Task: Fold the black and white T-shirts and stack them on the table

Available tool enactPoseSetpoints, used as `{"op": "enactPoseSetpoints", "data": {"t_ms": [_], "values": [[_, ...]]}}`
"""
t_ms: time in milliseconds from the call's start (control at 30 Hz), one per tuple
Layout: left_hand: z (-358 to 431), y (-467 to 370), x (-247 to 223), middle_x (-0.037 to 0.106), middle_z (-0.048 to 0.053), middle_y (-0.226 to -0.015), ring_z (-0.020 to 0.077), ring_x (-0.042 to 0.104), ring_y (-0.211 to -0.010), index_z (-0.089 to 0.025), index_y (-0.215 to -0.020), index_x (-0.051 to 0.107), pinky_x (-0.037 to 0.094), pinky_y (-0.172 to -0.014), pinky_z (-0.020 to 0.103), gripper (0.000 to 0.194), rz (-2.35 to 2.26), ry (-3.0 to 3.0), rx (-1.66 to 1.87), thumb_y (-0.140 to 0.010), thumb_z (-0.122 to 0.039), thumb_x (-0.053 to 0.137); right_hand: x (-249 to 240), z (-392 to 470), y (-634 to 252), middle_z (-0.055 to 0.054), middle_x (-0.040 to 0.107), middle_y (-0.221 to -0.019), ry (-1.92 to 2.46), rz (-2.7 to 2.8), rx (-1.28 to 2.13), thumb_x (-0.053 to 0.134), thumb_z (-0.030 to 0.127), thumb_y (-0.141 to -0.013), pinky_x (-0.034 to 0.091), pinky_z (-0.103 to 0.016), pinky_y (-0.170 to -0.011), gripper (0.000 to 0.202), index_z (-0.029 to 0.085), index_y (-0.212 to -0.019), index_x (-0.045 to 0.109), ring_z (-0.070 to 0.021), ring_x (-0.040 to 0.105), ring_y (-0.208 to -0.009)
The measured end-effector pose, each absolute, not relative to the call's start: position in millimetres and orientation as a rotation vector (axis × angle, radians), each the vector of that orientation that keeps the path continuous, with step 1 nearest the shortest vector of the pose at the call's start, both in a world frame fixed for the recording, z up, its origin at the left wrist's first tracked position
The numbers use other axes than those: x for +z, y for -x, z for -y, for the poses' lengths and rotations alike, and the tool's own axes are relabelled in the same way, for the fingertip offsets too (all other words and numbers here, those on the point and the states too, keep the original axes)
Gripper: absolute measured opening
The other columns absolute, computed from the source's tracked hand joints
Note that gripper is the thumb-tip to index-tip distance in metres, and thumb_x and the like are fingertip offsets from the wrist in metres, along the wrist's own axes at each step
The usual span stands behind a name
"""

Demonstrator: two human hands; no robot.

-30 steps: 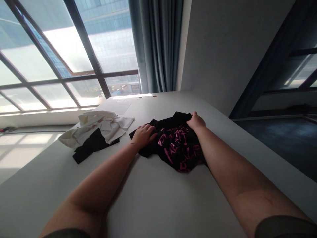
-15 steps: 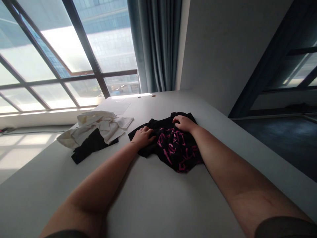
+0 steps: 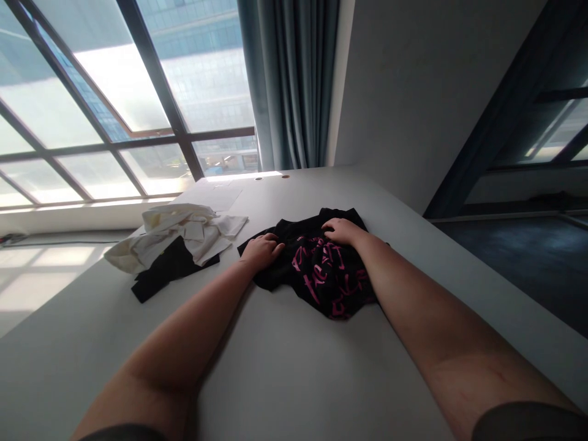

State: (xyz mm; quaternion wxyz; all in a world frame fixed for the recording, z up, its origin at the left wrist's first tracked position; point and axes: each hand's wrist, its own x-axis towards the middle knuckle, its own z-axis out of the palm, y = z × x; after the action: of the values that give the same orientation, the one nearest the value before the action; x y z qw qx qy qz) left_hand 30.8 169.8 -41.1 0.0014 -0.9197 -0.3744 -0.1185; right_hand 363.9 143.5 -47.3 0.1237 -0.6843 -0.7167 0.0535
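Note:
A black garment point(image 3: 316, 269) with pink lettering lies rumpled on the white table point(image 3: 275, 361). My left hand point(image 3: 264, 251) rests on its left part, palm down, with the fingers slightly apart. On the upper right part of the cloth is my right hand point(image 3: 342, 231), its fingers bent and touching the fabric; whether they pinch it cannot be made out. The lettering shows between and below my hands, and the garment's right edge is partly hidden by my right forearm.
At the left of the table lie a crumpled white cloth point(image 3: 184, 229) and a black cloth piece point(image 3: 169, 266). Behind the table are large windows, a blue-grey curtain point(image 3: 294, 86) and a wall. Two small round holes are near the far edge.
My left hand has shifted slightly to the left on the garment, and its fingers have drawn in a little. My right hand has barely moved.

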Motion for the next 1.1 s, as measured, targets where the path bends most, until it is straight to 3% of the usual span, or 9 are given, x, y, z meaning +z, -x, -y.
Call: {"op": "enactPoseSetpoints", "data": {"t_ms": [100, 300, 467, 1100], "values": [[-171.2, -30.1, -42.1, 0.065, 0.005, -0.14, 0.0272, 0.065, -0.121, -0.023, -0.093, 0.077, 0.051, -0.106, 0.041, 0.043, 1.207, 2.856, -0.383, -0.105, -0.05, 0.046, -47.8, -144.2, -365.2, -0.009, 0.067, -0.139, 1.99, 2.095, 0.164, 0.063, 0.025, -0.092, 0.044, -0.035, -0.117, 0.04, 0.019, -0.13, 0.075, -0.0271, 0.061, -0.13], [-174.4, -29.0, -48.2, 0.067, 0.007, -0.127, 0.0277, 0.062, -0.123, -0.026, -0.112, 0.066, 0.05, -0.106, 0.043, 0.025, 1.284, 2.865, -0.475, -0.1, -0.047, 0.056, -47.2, -143.3, -365.1, -0.009, 0.068, -0.137, 1.965, 2.097, 0.176, 0.062, 0.025, -0.093, 0.044, -0.033, -0.116, 0.037, 0.019, -0.127, 0.076, -0.0258, 0.062, -0.128], [-178.9, -28.7, -52.2, 0.064, 0.006, -0.135, 0.0283, 0.059, -0.128, -0.029, -0.121, 0.065, 0.046, -0.113, 0.046, 0.028, 1.291, 2.899, -0.487, -0.1, -0.045, 0.057, -49.0, -144.3, -365.8, -0.007, 0.069, -0.135, 1.951, 2.094, 0.183, 0.063, 0.025, -0.092, 0.044, -0.032, -0.116, 0.036, 0.021, -0.125, 0.077, -0.0249, 0.063, -0.126], [-179.4, -27.2, -51.9, 0.062, 0.005, -0.138, 0.0277, 0.057, -0.132, -0.03, -0.124, 0.067, 0.044, -0.116, 0.047, 0.032, 1.288, 2.926, -0.486, -0.099, -0.047, 0.055, -47.9, -141.7, -365.8, -0.007, 0.068, -0.135, 1.929, 2.078, 0.218, 0.063, 0.027, -0.092, 0.045, -0.033, -0.115, 0.035, 0.022, -0.124, 0.077, -0.0251, 0.063, -0.126]]}}
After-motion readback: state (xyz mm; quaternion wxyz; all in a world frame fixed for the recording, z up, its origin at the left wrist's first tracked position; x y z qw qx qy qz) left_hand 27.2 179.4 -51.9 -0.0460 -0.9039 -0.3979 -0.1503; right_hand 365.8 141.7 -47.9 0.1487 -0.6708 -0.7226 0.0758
